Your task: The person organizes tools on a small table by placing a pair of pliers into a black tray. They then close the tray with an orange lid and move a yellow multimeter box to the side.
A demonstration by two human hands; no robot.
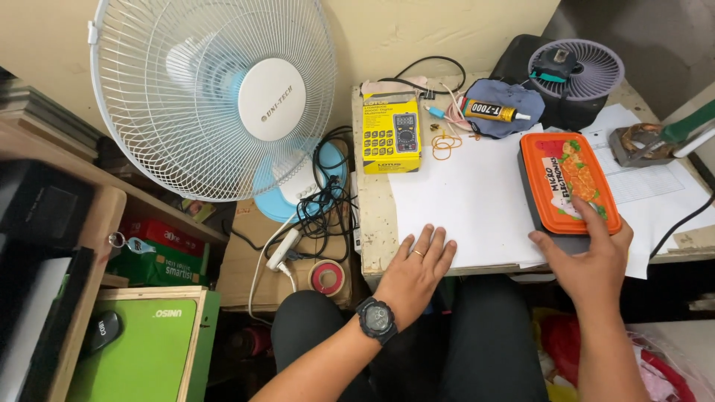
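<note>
Right hand (592, 264) rests on the near end of an orange-lidded box (570, 182), fingers spread over its near short edge, touching but not closed round it. The box sits towards the desk's (372, 216) right near edge; its long axis runs away from the person. Left hand (413, 272) lies flat, fingers open, on white paper (469, 201) at the near edge, holding nothing.

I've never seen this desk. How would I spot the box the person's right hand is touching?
Start at the white paper sheet covering the small desk. At its right edge lies a flat dark box with an orange lid, the right hand on its near end. Nothing else there is orange-topped; the yellow box stands far left.
</note>
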